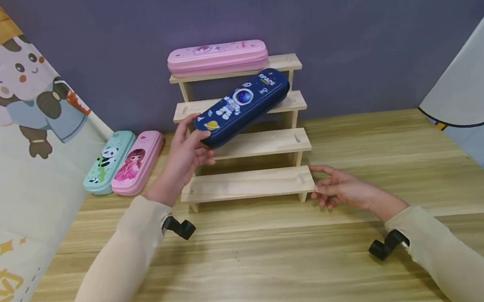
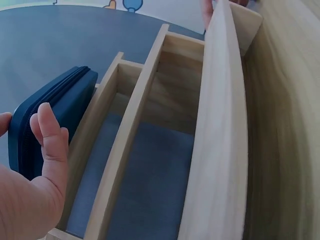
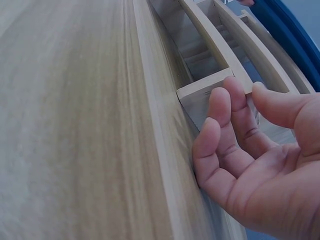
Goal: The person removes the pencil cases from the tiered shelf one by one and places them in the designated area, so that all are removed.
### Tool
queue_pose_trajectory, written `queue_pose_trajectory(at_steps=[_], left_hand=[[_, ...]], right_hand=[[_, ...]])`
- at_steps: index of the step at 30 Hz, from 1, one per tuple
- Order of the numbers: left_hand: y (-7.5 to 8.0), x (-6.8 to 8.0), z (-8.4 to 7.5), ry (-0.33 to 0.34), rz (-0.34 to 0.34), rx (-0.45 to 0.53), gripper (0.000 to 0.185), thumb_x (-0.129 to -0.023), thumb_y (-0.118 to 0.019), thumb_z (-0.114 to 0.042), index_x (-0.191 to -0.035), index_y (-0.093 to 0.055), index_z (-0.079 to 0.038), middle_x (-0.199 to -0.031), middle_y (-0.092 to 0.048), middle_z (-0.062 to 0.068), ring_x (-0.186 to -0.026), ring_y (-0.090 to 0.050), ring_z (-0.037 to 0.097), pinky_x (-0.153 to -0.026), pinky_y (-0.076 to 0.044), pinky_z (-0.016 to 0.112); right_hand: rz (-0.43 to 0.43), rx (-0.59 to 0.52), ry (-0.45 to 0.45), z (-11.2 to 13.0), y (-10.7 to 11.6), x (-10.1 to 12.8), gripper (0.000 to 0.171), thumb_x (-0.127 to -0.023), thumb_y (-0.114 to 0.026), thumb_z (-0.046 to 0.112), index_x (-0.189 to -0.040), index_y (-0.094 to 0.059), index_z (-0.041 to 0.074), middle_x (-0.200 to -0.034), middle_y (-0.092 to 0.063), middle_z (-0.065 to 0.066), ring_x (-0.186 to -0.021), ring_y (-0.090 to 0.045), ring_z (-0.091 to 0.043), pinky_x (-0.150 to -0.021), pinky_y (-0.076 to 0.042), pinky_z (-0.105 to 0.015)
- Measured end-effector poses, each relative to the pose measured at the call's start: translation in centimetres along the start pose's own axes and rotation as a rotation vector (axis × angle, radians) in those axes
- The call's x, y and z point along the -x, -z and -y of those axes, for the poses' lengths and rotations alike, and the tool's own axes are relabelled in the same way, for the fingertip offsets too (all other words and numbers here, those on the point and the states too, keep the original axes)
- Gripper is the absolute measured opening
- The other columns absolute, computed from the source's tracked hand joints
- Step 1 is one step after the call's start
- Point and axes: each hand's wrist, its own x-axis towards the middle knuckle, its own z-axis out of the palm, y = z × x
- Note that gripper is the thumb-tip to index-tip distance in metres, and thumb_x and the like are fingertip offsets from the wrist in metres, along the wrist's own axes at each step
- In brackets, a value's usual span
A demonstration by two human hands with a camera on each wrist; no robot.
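A dark blue pencil case point(image 1: 242, 105) with a space print is held tilted over the middle steps of a wooden step rack point(image 1: 246, 184). My left hand point(image 1: 187, 150) grips its near left end, and the same blue case point(image 2: 47, 120) shows in the left wrist view beside the rack's steps point(image 2: 220, 125). My right hand point(image 1: 339, 187) rests with relaxed fingers against the lowest step's right end; its fingers point(image 3: 235, 125) touch the rack's side piece point(image 3: 205, 90). A pink pencil case point(image 1: 218, 57) lies on the top step.
A mint panda case point(image 1: 108, 162) and a pink girl-print case point(image 1: 136, 163) lie side by side on the wooden table point(image 1: 256, 270) left of the rack. Cartoon-print panels stand at both sides, a purple wall behind.
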Motion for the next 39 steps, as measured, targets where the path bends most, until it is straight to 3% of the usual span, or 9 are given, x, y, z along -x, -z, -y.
queue_pose_trajectory(at_steps=[20, 29, 39], left_hand=[[2.0, 2.7, 0.8, -0.050, -0.063, 0.036, 0.053, -0.099, -0.050, -0.008, -0.146, -0.035, -0.027, -0.124, -0.046, 0.019, -0.060, -0.059, 0.013, -0.055, -0.059, 0.023], [3.3, 3.5, 0.7, -0.047, -0.072, 0.092, 0.047, -0.100, -0.047, -0.006, -0.140, -0.037, -0.029, -0.122, -0.047, 0.017, -0.060, -0.061, 0.013, -0.057, -0.060, 0.025], [4.5, 4.1, 0.9, -0.096, -0.072, 0.160, 0.047, -0.101, -0.042, -0.002, -0.142, -0.034, -0.022, -0.137, -0.039, 0.006, -0.065, -0.067, 0.015, -0.064, -0.062, 0.030]], right_hand=[[0.014, -0.016, 0.017, -0.2, -0.1, 0.0, 0.076, -0.104, -0.050, 0.005, -0.155, 0.006, -0.001, -0.096, -0.065, -0.006, -0.075, -0.063, -0.014, -0.062, -0.058, -0.027], [0.013, -0.016, 0.021, -0.3, -0.2, 0.0, 0.075, -0.104, -0.050, 0.006, -0.155, 0.005, -0.001, -0.096, -0.065, -0.006, -0.075, -0.063, -0.014, -0.063, -0.058, -0.028], [0.003, -0.025, 0.020, -0.2, -0.1, 0.0, 0.076, -0.104, -0.051, 0.005, -0.155, 0.005, 0.000, -0.096, -0.065, -0.006, -0.075, -0.064, -0.015, -0.063, -0.058, -0.028]])
